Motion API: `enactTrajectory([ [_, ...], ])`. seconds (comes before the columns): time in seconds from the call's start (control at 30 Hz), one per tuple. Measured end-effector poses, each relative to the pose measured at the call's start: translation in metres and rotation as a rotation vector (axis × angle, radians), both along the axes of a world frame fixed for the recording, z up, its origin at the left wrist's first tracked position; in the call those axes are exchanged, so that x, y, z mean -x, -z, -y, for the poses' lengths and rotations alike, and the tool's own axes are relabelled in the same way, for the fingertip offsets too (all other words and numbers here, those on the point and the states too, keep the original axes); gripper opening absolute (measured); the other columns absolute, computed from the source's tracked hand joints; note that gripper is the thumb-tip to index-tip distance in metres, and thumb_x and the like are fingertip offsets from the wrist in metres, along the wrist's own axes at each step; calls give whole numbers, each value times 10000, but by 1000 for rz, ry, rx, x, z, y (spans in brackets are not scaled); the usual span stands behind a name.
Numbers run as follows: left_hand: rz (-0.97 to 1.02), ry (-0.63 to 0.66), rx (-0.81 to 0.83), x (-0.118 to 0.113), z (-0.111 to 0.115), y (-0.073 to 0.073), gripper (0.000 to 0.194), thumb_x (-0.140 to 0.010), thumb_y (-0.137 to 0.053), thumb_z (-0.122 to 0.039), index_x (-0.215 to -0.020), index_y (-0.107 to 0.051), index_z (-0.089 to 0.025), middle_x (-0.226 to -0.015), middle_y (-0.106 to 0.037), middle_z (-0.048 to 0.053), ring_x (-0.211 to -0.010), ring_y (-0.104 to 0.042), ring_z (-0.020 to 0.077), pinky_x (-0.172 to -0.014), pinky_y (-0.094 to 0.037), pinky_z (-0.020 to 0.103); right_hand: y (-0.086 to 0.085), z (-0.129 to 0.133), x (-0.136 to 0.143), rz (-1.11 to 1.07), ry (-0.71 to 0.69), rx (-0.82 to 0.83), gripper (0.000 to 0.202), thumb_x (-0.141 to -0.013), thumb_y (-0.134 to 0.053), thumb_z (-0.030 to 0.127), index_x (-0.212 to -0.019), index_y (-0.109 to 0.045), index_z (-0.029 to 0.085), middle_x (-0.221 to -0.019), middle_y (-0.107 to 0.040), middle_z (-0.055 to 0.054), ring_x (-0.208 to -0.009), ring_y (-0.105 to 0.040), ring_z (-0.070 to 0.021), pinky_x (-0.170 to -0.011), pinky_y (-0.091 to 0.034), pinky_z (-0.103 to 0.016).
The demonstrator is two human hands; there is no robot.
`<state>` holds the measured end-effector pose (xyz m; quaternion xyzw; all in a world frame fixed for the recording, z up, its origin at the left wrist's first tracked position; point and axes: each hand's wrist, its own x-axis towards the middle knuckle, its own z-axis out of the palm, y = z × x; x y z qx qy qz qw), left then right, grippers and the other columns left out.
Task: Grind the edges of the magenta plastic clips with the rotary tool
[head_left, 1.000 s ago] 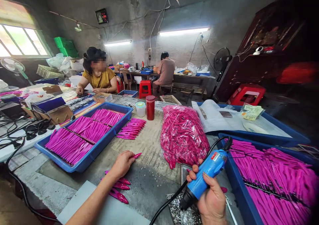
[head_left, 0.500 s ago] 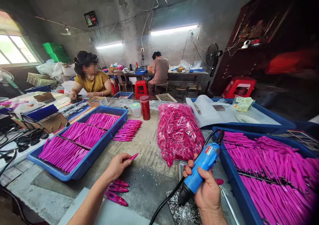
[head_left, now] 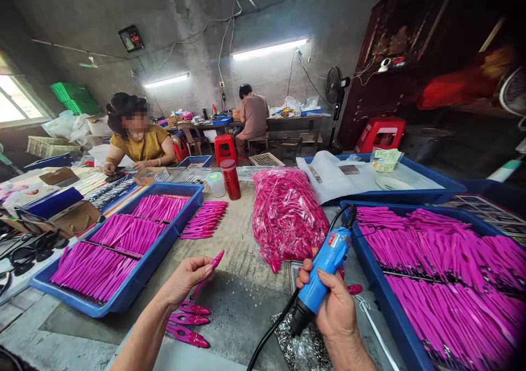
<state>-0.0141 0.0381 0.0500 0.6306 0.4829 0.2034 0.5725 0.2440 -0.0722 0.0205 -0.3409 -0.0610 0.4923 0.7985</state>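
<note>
My left hand [head_left: 181, 283] pinches a slim magenta plastic piece [head_left: 218, 258] with a pointed, glossy tip, held tilted upward above the table. Its tail hangs below my fingers. Just under that hand lie three similar magenta pieces [head_left: 189, 320], side by side, tips facing right. My right hand [head_left: 339, 310] is wrapped around a blue electric screwdriver [head_left: 324, 269], its black nose angled down to the left. Below the tool sits a clear bag of small metal parts [head_left: 306, 330]. Tiny rings [head_left: 246, 290] are scattered on the tabletop between my hands.
Blue trays of magenta pieces flank me: a left tray [head_left: 119, 300] and a right tray [head_left: 380, 300]. A stuffed clear bag [head_left: 290, 217] stands mid-table, beside a row of pieces [head_left: 204, 219] and a red jar [head_left: 230, 180]. A co-worker [head_left: 139, 146] sits across; another person [head_left: 253, 116] sits farther back.
My left hand has turned the magenta piece, so its tip now points more steeply up. My right hand still grips the screwdriver. The camera view has swung slightly right.
</note>
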Motion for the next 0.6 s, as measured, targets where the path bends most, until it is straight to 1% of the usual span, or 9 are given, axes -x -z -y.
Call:
enactTrajectory([
  [0.1,37,1,22,1,0,0,447,-611,-650,-571,-709,-576,-141,-623,-526,-32,-577,-418,92,-566,-301,211,0,0,0,-12,1,-6,528,-495,-707,296,-981,-515,221,-685,-578,11,-514,-511,-137,-480,-424,-277],
  [0.2,-1,9,-25,0,0,0,437,-642,-623,-566,-735,-587,-140,-616,-527,-35,-576,-423,95,-567,-308,212,0,0,0,-10,4,0,510,-491,-705,294,-960,-521,219,-681,-574,10,-509,-510,-137,-475,-423,-278],
  [0.23,-40,15,-68,0,-1,2,432,-655,-602,-567,-741,-592,-143,-609,-524,-36,-576,-425,100,-567,-313,215,0,0,0,-9,4,2,518,-494,-702,295,-974,-521,221,-681,-574,10,-508,-509,-137,-475,-421,-279],
  [0.3,-165,30,-207,-1,-2,7,394,-686,-562,-539,-754,-605,-153,-614,-530,-30,-596,-446,119,-582,-336,227,0,1,1,-5,-1,-1,549,-506,-694,298,-1019,-513,229,-685,-574,11,-504,-505,-136,-477,-417,-281],
  [0.43,-468,85,-537,-4,-1,25,229,-777,-469,-345,-783,-631,-182,-758,-593,16,-737,-530,158,-688,-391,248,-2,2,4,52,8,-31,565,-542,-670,303,-1075,-494,244,-694,-574,13,-501,-502,-135,-487,-406,-282],
  [0.5,-576,117,-629,-4,1,34,226,-816,-428,-284,-810,-634,-192,-823,-605,31,-791,-548,160,-730,-401,249,-3,3,7,103,27,-55,547,-554,-662,300,-1071,-493,247,-696,-573,12,-501,-506,-138,-490,-403,-286],
  [0.6,-705,141,-687,-6,5,43,230,-854,-413,-262,-840,-635,-204,-869,-616,39,-845,-554,168,-758,-404,255,-5,5,13,174,49,-80,501,-563,-663,311,-1032,-503,241,-701,-575,6,-505,-515,-148,-495,-405,-297],
])
